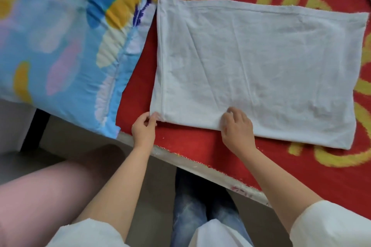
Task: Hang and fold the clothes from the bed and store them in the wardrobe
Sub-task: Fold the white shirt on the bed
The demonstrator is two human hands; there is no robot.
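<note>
— Where the white garment (259,70) lies flat as a folded rectangle on the red blanket (200,150) of the bed, how do the two hands meet it?

— Both work along its near edge. The left hand (143,128) reaches in with a bare forearm, fingers curled, and pinches the near left corner of the cloth between thumb and fingertips. The right hand (237,126) sits further along the same edge — knuckles up, fingers bent down into the fabric, gripping the hem.

— And the arms?

— Each extends forward from a short white sleeve (331,224), the forearms converging slightly toward the garment.

— What surrounds the garment?

— The blanket carries yellow markings (339,158), and its fringed border runs diagonally below the hands. A quilt (60,36) printed in blue, yellow, pink and purple lies to the left, its edge just beside the garment's far left corner. Below the bed edge, blue jeans (190,206) show between the arms, and a blurred pink shape (40,196) fills the lower left — what it is cannot be told.
</note>
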